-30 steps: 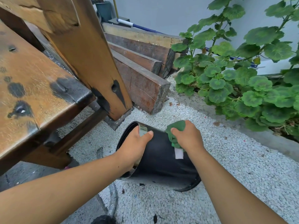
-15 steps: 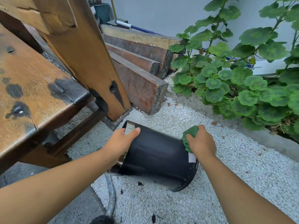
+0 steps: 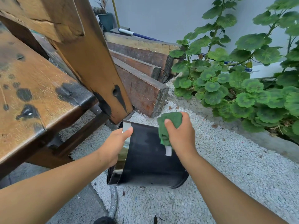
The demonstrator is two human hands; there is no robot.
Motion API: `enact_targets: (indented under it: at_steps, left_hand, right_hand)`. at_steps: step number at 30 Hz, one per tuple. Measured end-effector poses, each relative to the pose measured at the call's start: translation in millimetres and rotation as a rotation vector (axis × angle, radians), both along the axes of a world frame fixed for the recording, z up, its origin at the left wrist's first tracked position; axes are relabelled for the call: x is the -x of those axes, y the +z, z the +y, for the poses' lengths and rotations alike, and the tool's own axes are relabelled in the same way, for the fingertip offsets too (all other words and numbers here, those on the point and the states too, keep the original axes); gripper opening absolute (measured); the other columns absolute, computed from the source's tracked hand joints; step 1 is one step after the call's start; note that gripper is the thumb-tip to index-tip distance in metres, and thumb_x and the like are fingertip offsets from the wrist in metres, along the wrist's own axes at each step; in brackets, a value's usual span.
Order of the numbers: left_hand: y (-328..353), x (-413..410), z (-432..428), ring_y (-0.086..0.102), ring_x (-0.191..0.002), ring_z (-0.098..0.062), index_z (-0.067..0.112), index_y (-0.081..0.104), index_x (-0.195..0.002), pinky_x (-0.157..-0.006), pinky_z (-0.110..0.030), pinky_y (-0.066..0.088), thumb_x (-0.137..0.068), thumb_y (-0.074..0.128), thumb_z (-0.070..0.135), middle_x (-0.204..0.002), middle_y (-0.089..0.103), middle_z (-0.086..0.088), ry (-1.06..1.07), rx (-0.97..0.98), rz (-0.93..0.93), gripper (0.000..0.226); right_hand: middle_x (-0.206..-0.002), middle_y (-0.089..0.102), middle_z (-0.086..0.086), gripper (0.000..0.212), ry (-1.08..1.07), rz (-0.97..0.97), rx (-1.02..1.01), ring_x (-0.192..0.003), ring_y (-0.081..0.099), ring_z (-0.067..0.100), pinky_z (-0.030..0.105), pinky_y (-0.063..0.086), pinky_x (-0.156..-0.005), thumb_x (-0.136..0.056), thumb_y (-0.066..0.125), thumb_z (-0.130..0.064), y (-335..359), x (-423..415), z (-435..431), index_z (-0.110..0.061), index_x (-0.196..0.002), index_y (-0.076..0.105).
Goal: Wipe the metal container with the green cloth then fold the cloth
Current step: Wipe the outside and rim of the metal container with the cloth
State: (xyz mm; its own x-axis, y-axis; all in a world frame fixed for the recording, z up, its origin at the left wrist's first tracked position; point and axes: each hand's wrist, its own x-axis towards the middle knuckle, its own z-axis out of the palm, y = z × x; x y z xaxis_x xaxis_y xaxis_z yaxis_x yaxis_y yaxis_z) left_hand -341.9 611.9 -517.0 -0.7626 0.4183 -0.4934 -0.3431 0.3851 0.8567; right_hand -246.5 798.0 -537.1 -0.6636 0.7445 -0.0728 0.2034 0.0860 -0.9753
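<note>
A black metal container (image 3: 150,160) lies tilted on its side on the white gravel, its shiny open rim turned to the left. My left hand (image 3: 114,143) grips that rim, thumb on the outer wall. My right hand (image 3: 182,135) holds a bunched green cloth (image 3: 169,122) against the upper outer wall of the container. A small white tag hangs from the cloth just below my fingers. The container's base points right and toward me.
A worn wooden bench (image 3: 35,94) fills the left, its slanted leg (image 3: 97,67) standing just behind the container. Stacked timber beams (image 3: 142,75) lie beyond. Leafy green plants (image 3: 234,81) grow at the right past a concrete edge. A grey hose (image 3: 113,201) runs under the container.
My right hand has slid the cloth back from the container's right end toward the upper middle of its wall. The container has turned slightly under my left hand's grip.
</note>
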Motion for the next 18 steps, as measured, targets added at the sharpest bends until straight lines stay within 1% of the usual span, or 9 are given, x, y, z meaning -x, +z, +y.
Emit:
enact_targets:
  at_steps: [1,3,5,7,10,12,15,16,18]
  left_hand:
    - [0.8,-3.7,6.7,0.047,-0.126,-0.007,0.026,0.072,-0.12,-0.108,-0.035,0.027,-0.102,0.047,0.044,-0.127,0.063,0.021,0.031,0.023,0.029,0.036]
    - [-3.0,-11.2,17.5,0.04,-0.123,-0.007,0.021,0.057,-0.139,-0.1,-0.032,0.027,-0.103,0.04,0.05,-0.133,0.051,0.017,0.052,0.075,0.11,0.049]
    - [-7.8,-18.3,25.1,0.055,-0.119,-0.013,0.016,0.064,-0.129,-0.097,-0.034,0.039,-0.105,0.035,0.05,-0.129,0.065,0.004,0.018,0.068,0.179,0.051]
    - [-6.3,-22.7,32.2,0.071,-0.093,-0.013,0.014,0.072,-0.114,-0.081,-0.027,0.052,-0.107,0.031,0.047,-0.101,0.079,-0.008,0.019,-0.009,0.159,0.053]
    - [-7.5,-22.7,40.0,0.073,-0.068,0.0,0.024,0.077,-0.099,-0.055,-0.014,0.055,-0.109,0.026,0.042,-0.081,0.08,0.01,0.022,-0.097,0.127,0.055]
    - [-7.3,-24.2,45.7,0.074,-0.073,-0.006,0.016,0.076,-0.104,-0.058,-0.017,0.056,-0.109,0.03,0.042,-0.085,0.08,0.001,0.038,-0.101,0.134,0.053]
    - [-9.4,-24.4,47.9,0.069,-0.079,-0.027,-0.006,0.069,-0.106,-0.072,-0.04,0.056,-0.105,0.041,0.045,-0.096,0.072,-0.029,0.046,-0.079,0.204,0.058]
    - [-10.8,-23.2,47.2,0.069,-0.08,-0.028,-0.007,0.07,-0.104,-0.076,-0.045,0.057,-0.104,0.044,0.044,-0.097,0.072,-0.03,0.036,-0.07,0.243,0.057]
    - [-15.5,-19.7,45.2,0.069,-0.069,-0.016,0.003,0.074,-0.09,-0.063,-0.032,0.056,-0.103,0.05,0.041,-0.08,0.076,-0.012,0.014,-0.049,0.303,0.046]
  right_hand:
    - [-0.084,0.065,-0.008,0.018,0.013,0.013,0.015,-0.064,0.063,-0.012,0.009,0.043,-0.039,-0.094,0.066,-0.03,3.3,1.9,-9.7,-0.027,-0.107,0.054]
    - [-0.085,0.066,-0.011,0.021,0.034,0.012,0.03,-0.065,0.066,-0.002,0.02,0.054,-0.047,-0.092,0.066,-0.035,8.4,5.6,-27.3,-0.032,-0.106,0.052]
    - [-0.088,0.067,-0.012,0.026,0.063,-0.03,-0.002,-0.071,0.067,0.003,0.033,0.06,-0.061,-0.089,0.066,-0.042,11.0,10.3,-42.8,-0.035,-0.107,0.048]
    - [-0.095,0.065,-0.012,0.032,0.095,-0.082,-0.054,-0.08,0.066,0.01,0.039,0.059,-0.068,-0.088,0.065,-0.046,11.4,14.5,-55.2,-0.036,-0.109,0.044]
    - [-0.106,0.061,-0.01,0.041,0.099,-0.178,-0.194,-0.09,0.063,0.017,0.041,0.057,-0.072,-0.09,0.062,-0.048,10.4,17.1,-61.8,-0.035,-0.12,0.038]
    - [-0.108,0.061,-0.008,0.044,0.102,-0.203,-0.244,-0.091,0.062,0.019,0.042,0.057,-0.073,-0.091,0.061,-0.049,7.7,18.3,-59.1,-0.032,-0.123,0.036]
    - [-0.106,0.062,-0.005,0.044,0.115,-0.227,-0.275,-0.09,0.064,0.022,0.044,0.057,-0.07,-0.091,0.06,-0.049,2.0,19.2,-52.8,-0.03,-0.122,0.035]
    - [-0.107,0.062,-0.004,0.045,0.115,-0.233,-0.279,-0.09,0.064,0.022,0.044,0.057,-0.069,-0.091,0.06,-0.049,-0.7,19.0,-50.2,-0.03,-0.123,0.034]
    - [-0.109,0.062,-0.003,0.047,0.107,-0.251,-0.277,-0.092,0.065,0.024,0.045,0.058,-0.069,-0.092,0.06,-0.05,-7.3,17.7,-43.5,-0.029,-0.125,0.033]
